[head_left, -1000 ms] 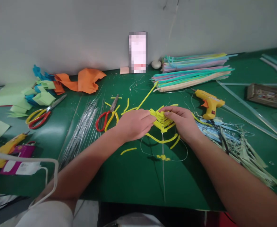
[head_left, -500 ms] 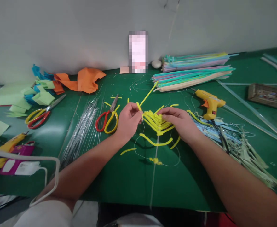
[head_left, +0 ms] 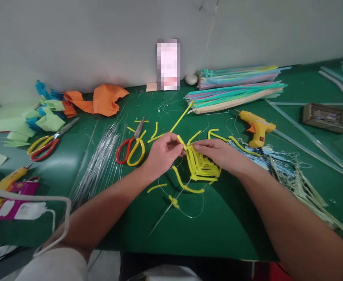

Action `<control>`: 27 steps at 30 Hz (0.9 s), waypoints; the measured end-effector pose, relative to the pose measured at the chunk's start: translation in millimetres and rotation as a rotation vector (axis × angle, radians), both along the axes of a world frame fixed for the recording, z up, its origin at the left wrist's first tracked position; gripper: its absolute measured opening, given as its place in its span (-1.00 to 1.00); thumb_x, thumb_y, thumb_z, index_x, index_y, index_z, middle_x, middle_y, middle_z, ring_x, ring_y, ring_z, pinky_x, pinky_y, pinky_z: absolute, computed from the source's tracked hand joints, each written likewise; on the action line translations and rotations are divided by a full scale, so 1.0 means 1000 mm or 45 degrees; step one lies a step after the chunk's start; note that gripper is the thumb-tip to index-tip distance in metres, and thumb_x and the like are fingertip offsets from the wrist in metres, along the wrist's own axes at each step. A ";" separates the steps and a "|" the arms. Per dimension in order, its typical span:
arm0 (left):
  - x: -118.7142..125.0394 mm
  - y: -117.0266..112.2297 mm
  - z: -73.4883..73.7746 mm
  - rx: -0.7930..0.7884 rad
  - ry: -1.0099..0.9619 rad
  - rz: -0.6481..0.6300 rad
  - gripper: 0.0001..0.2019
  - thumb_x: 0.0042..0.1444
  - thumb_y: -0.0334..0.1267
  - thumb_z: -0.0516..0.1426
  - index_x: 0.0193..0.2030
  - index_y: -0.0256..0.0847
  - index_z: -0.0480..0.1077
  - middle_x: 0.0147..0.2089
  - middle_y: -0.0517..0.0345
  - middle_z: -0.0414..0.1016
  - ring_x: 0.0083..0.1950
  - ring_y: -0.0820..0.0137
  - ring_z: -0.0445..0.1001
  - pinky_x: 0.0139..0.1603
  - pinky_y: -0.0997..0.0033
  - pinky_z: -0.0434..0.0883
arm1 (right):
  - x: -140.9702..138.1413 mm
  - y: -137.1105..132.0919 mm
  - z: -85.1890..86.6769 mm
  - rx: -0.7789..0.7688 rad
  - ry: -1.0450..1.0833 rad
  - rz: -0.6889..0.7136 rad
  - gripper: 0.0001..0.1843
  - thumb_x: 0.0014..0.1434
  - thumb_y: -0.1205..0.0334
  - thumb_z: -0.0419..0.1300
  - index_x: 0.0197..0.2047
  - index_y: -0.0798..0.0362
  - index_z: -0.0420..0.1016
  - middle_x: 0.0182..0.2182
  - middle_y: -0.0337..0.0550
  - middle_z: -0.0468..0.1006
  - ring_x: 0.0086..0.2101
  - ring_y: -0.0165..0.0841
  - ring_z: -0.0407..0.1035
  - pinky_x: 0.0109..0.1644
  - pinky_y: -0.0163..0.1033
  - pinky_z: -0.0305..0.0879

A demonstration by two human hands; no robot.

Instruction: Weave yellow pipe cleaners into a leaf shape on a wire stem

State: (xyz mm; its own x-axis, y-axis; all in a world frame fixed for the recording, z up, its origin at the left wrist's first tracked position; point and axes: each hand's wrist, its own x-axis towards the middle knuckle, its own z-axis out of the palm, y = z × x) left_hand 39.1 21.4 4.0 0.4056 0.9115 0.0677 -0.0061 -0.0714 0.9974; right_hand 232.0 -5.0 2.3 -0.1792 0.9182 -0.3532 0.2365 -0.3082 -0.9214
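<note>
Both hands meet over a green table [head_left: 224, 226]. My left hand [head_left: 163, 153] pinches the end of a yellow pipe cleaner at the top of a woven yellow pipe-cleaner piece [head_left: 201, 166]. My right hand [head_left: 218, 154] has its fingers closed on the top of the same piece from the right. A thin wire stem [head_left: 167, 212] runs down-left from the piece, with a small yellow knot [head_left: 173, 201] on it. A thin wire loop lies under the piece. Short yellow offcuts [head_left: 156, 187] lie around it.
Red-and-yellow scissors [head_left: 129, 148] and a bundle of silver wires [head_left: 101, 162] lie left of my hands. A yellow glue gun [head_left: 257, 127] sits to the right, pastel pipe-cleaner bundles [head_left: 235, 88] behind. Second scissors [head_left: 47, 142], paper scraps [head_left: 47, 117] and orange cloth [head_left: 105, 99] are far left.
The yellow piece has turned, so its wire stem now points down-left instead of straight down. My left hand moved from covering the piece to pinching a strand at its top.
</note>
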 end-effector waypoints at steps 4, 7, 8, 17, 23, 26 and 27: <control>0.000 -0.001 -0.004 -0.008 0.028 0.010 -0.91 0.09 -0.34 0.18 -0.31 -0.28 0.32 -0.40 0.18 0.44 -0.40 0.48 0.53 -0.29 0.43 0.54 | -0.002 0.000 0.000 0.010 -0.081 0.068 -0.68 0.15 0.03 0.16 -0.15 -0.01 0.62 -0.26 -0.15 0.63 -0.26 -0.26 0.46 -0.16 -0.17 0.33; 0.000 -0.002 -0.006 0.035 0.045 0.012 -0.92 0.10 -0.34 0.17 -0.30 -0.27 0.32 -0.39 0.19 0.43 -0.38 0.47 0.54 -0.26 0.40 0.55 | -0.005 0.000 0.001 0.024 -0.185 0.037 -0.69 0.15 0.08 0.15 -0.15 0.01 0.62 -0.22 -0.13 0.63 -0.22 -0.24 0.45 -0.11 -0.14 0.31; 0.000 -0.003 -0.006 0.065 0.061 0.012 -0.92 0.10 -0.34 0.16 -0.30 -0.26 0.32 -0.38 0.19 0.43 -0.36 0.46 0.54 -0.25 0.38 0.55 | -0.006 0.000 0.001 0.033 -0.213 0.032 -0.69 0.15 0.11 0.14 -0.14 0.02 0.61 -0.21 -0.13 0.63 -0.21 -0.23 0.45 -0.10 -0.14 0.30; 0.000 -0.004 -0.003 0.352 0.302 0.044 -0.94 0.09 -0.33 0.16 -0.30 -0.25 0.36 -0.35 0.11 0.50 -0.33 0.43 0.51 -0.25 0.38 0.51 | -0.010 0.000 -0.001 0.149 -0.268 0.105 -0.73 0.11 0.26 0.05 -0.21 0.03 0.56 -0.27 -0.13 0.57 -0.23 -0.26 0.40 -0.14 -0.18 0.27; -0.001 -0.004 0.000 0.443 0.354 0.042 -0.96 0.10 -0.35 0.16 -0.30 -0.23 0.38 -0.32 0.13 0.51 -0.30 0.45 0.50 -0.24 0.42 0.48 | -0.015 -0.001 0.001 0.136 -0.173 0.092 -0.71 0.15 0.00 0.10 -0.33 0.04 0.48 -0.36 -0.16 0.49 -0.35 -0.33 0.32 -0.27 -0.21 0.23; -0.001 -0.004 -0.001 0.374 0.302 0.029 -0.95 0.11 -0.34 0.16 -0.29 -0.25 0.37 -0.32 0.11 0.51 -0.29 0.43 0.52 -0.21 0.39 0.50 | -0.015 -0.001 0.000 0.118 -0.132 0.051 -0.74 0.12 0.02 0.13 -0.37 0.04 0.47 -0.42 -0.21 0.46 -0.40 -0.37 0.28 -0.31 -0.23 0.18; -0.001 -0.004 -0.001 0.354 0.277 0.023 -0.95 0.12 -0.33 0.16 -0.28 -0.25 0.37 -0.31 0.11 0.51 -0.28 0.42 0.53 -0.21 0.38 0.50 | -0.015 -0.001 -0.001 0.103 -0.115 0.026 -0.75 0.12 0.02 0.14 -0.38 0.04 0.47 -0.43 -0.22 0.45 -0.41 -0.37 0.27 -0.32 -0.24 0.17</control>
